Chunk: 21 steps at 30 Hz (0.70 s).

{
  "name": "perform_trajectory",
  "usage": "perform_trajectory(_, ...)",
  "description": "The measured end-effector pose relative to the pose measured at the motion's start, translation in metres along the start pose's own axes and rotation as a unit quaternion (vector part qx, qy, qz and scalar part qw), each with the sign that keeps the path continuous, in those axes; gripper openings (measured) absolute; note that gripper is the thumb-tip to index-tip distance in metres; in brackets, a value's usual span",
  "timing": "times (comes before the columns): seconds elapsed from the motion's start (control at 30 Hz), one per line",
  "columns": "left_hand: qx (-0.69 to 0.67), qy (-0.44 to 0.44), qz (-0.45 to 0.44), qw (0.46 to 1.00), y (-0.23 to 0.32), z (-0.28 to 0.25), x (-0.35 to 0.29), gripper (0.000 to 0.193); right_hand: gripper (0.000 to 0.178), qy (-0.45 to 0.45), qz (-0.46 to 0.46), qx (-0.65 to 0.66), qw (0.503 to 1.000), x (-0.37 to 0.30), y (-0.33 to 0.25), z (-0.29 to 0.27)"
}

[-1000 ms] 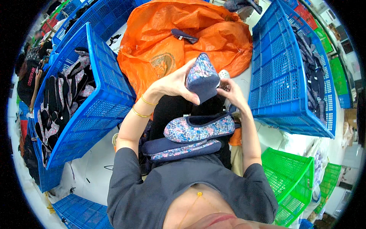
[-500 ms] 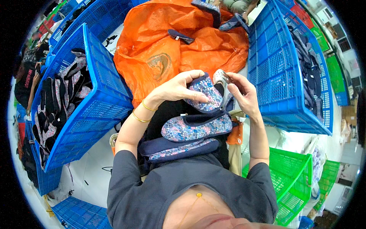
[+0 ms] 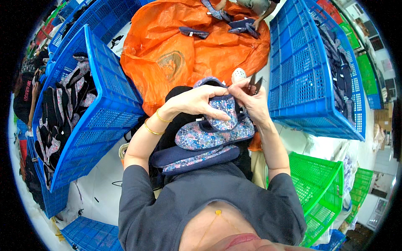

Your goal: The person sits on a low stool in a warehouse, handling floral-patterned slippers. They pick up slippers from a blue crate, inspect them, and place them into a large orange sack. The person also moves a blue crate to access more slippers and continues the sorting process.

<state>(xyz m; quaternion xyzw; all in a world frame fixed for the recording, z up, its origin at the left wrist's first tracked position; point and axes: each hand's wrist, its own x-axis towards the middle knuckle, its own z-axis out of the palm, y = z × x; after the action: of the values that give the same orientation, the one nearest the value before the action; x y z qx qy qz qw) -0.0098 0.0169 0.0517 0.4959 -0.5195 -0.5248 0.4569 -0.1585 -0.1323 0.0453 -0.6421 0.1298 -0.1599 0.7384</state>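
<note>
My left hand (image 3: 194,100) is closed on a blue and pink floral slipper (image 3: 222,112), thumb across its upper. The toe of the slipper points toward me. My right hand (image 3: 253,102) pinches at the slipper's rim; small dark snips (image 3: 255,83) stick up from between its fingers, two pointed blades apart. Whether a thread lies in the pinch cannot be made out. Below the held slipper, a second floral slipper (image 3: 194,136) rests on my lap. Nearest my body lies a navy-soled slipper (image 3: 201,162) with a floral side.
An orange sheet (image 3: 209,54) spreads ahead, with a dark slipper (image 3: 194,32) on it. Another person's hand (image 3: 257,24) is beside slippers at its far edge. Blue crates (image 3: 119,90) of slippers stand left and right (image 3: 305,79); a green crate (image 3: 314,180) sits at lower right.
My right hand has come in to the slipper's rim, and the snips now show clearly. The held slipper has turned slightly toward me. The other person's hands have shifted slippers at the far edge.
</note>
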Motion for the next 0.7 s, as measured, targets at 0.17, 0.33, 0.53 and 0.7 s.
perform_trajectory(0.17, 0.181, 0.037, 0.037, 0.982, -0.028, -0.001, 0.003, 0.042, 0.015, 0.071, 0.009, -0.008, 0.997, -0.011, 0.022, 0.000)
perform_trajectory(0.33, 0.251, 0.124, 0.036, 0.959, -0.044, 0.019, -0.010, 0.043, 0.019, 0.099, -0.001, -0.006, 0.995, -0.027, 0.031, -0.006)
perform_trajectory(0.53, 0.144, 0.243, 0.037, 0.959, -0.063, 0.046, -0.020, 0.049, 0.011, 0.143, -0.016, -0.016, 0.989, -0.043, 0.040, -0.020)
perform_trajectory(0.7, 0.114, 0.284, 0.010, 0.952, -0.057, 0.055, -0.028, 0.061, 0.008, 0.263, -0.108, 0.006, 0.959, -0.052, 0.030, -0.085)
